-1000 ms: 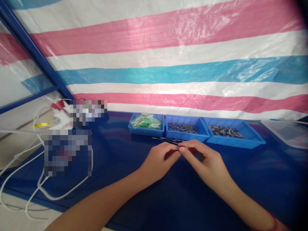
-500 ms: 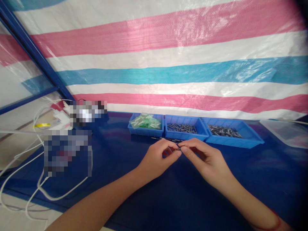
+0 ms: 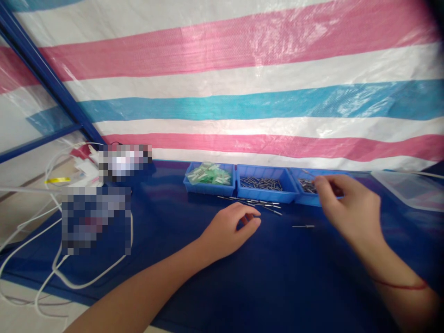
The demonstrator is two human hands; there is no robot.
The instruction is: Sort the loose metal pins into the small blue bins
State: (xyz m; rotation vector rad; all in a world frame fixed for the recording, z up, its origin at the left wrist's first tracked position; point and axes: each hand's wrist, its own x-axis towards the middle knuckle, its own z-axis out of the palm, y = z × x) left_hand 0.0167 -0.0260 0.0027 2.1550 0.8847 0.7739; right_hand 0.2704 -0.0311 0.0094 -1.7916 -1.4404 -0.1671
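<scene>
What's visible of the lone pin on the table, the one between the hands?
The lone pin looks metallic, slim and straight: a thin shaft on the left, a thicker, brighter section on the right. It lies crosswise on the blue table, nearer us than the blue bins, between the left hand and right hand; neither touches it.

The right hand (image 3: 355,210) has left the left hand (image 3: 224,231) — now at the right bin (image 3: 308,200) — uncovering a lone pin (image 3: 305,226).

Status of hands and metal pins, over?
Left hand open, nothing visible inside. Right hand partly hides right blue bin, grip unclear. Lone metal pin lies apart.
</scene>
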